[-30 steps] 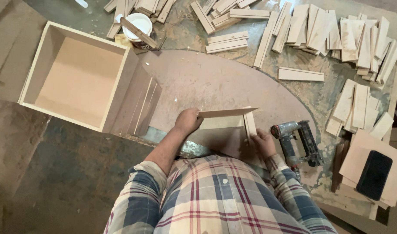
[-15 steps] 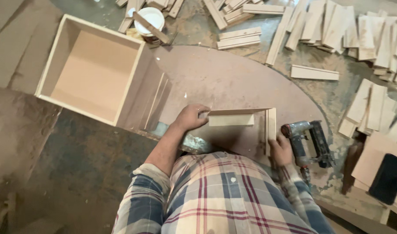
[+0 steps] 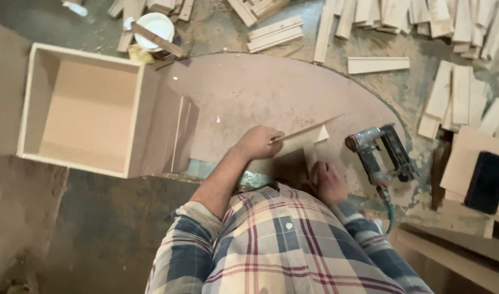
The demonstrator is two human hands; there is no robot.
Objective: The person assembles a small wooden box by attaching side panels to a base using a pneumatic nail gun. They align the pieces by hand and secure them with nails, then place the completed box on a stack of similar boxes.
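My left hand (image 3: 259, 142) grips the top left edge of a small pale wooden frame piece (image 3: 301, 142) that stands on a rounded brown board (image 3: 260, 98). Its thin top strip runs up to the right. My right hand (image 3: 327, 181) holds the frame's short upright side near my body. A grey nail gun (image 3: 381, 154) lies on the board just right of my right hand, its hose running down toward me. My plaid-sleeved arms reach in from the bottom of the view.
A large open wooden box (image 3: 86, 111) stands at the left. A white tub (image 3: 154, 27) with a stick across it sits behind it. Several loose wooden slats (image 3: 456, 92) cover the back and right. A dark phone (image 3: 486, 182) rests on boards at far right.
The wooden frame has been turned, so its top strip now slants up to the right. Both hands stayed on it, and the view shifted.
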